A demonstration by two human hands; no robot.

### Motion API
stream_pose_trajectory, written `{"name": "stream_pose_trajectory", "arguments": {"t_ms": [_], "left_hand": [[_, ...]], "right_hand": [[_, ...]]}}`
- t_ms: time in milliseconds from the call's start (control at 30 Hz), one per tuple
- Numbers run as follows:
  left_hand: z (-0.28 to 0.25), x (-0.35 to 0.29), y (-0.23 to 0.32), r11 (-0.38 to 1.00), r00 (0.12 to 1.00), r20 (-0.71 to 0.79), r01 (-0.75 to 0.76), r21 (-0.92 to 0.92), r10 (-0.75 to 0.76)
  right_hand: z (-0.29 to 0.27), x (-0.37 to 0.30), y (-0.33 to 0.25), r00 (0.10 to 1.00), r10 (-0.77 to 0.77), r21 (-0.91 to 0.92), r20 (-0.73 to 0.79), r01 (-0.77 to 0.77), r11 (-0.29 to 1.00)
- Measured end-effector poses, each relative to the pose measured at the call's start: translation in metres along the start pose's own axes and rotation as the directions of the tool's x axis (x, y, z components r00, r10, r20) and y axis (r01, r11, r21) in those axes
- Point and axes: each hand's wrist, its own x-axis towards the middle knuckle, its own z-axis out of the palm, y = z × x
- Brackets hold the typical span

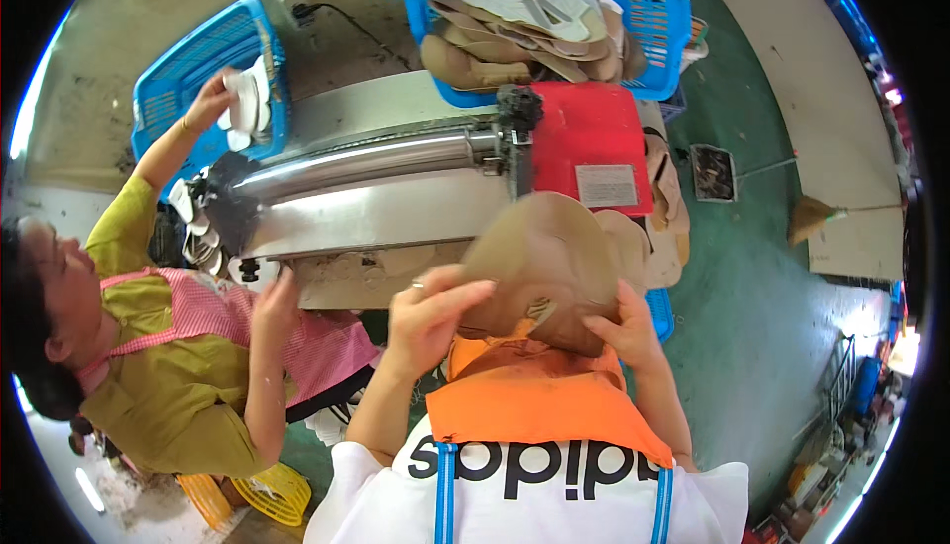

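Observation:
In front of my chest I hold a tan, rounded, flat cut piece [539,257], with a small slot-like opening near its lower part. My left hand [426,312] grips its left edge, the thumb behind or under it. Its lower right edge is pinched in my right hand [628,326]. More tan pieces [623,247] lie just behind it, on the right end of the bench. Beyond is a roller machine with a long shiny metal roller [366,160] and a red housing [589,129]. An orange apron [544,410] covers my front.
A blue basket [668,25] heaped with tan and white cut pieces [524,25] stands behind the machine. At left, a co-worker [178,346] reaches with white pieces over another blue basket [158,94]. A dustpan [712,173] and a broom [811,218] lie to the right.

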Motion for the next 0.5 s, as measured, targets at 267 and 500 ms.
{"name": "stream_pose_trajectory", "arguments": {"t_ms": [267,500], "left_hand": [[-0.069,-0.051,-0.061,0.803,0.779,-0.270,0.595,0.035,-0.566],[-0.117,-0.022,-0.110,0.637,0.635,-0.043,0.768,-0.066,-0.771]], "right_hand": [[0.103,0.119,0.020,0.944,-0.059,-0.374,0.325,0.186,0.909],[0.141,0.157,0.023,0.977,-0.048,-0.336,0.210,0.118,0.934]]}}
